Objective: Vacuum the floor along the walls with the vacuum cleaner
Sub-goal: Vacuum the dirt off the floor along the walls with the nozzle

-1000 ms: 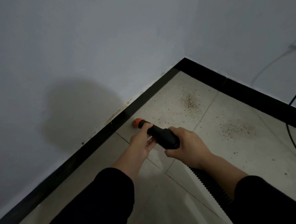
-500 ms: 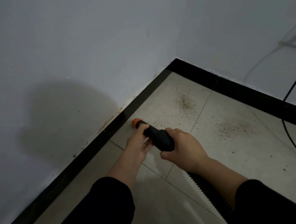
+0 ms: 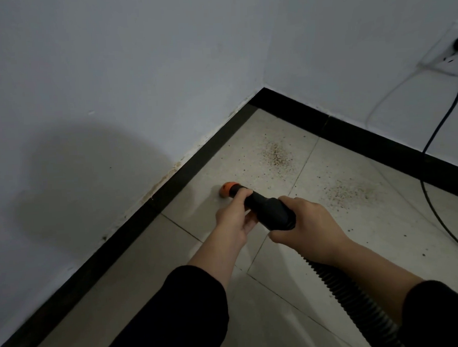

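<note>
Gripping one black vacuum nozzle (image 3: 267,208) with two hands in a corner between two white walls (image 3: 111,73): left hand (image 3: 233,221) curling round the narrow front, right hand (image 3: 310,227) clamping round the wider rear, with one ribbed hose (image 3: 342,286) trailing back. Holding the single orange tip (image 3: 227,189) low over the tiled floor (image 3: 148,270), near the left skirting board (image 3: 135,226). Lying beyond: two crumb patches, a corner patch (image 3: 276,156) and a right-hand patch (image 3: 353,193). Hanging from one wall socket (image 3: 449,53): one black cable (image 3: 437,128).
</note>
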Demonstrator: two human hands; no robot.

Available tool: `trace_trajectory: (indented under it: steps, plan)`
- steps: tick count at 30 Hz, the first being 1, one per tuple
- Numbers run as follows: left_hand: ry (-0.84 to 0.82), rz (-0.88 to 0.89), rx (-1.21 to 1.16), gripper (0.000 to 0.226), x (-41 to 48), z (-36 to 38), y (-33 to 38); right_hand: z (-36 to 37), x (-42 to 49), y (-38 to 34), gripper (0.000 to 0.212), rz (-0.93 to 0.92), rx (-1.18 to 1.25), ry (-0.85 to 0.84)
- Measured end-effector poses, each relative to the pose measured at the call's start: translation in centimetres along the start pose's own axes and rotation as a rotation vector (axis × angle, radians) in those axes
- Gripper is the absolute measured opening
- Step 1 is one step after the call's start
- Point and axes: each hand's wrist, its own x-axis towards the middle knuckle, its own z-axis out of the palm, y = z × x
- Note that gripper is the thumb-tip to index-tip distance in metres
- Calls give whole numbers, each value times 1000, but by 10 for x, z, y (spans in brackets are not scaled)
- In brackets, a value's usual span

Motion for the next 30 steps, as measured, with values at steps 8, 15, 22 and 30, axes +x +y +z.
trace_trajectory:
  steps: [8, 15, 22, 30]
  plan:
    - [-32, -16, 12, 37, -6, 17, -11, -15, -12, 5, 26, 79, 17, 5]
    - [-49, -39, 63, 39, -11, 33, -17, -22, -23, 14, 27, 147, 16, 19]
    - [-66, -65, 116, 43, -10, 50, -30, -28, -34, 25, 26, 224, 17, 53]
    - [-89, -74, 139, 44, -7, 60, -38, -34, -40, 32, 25, 266, 40, 62]
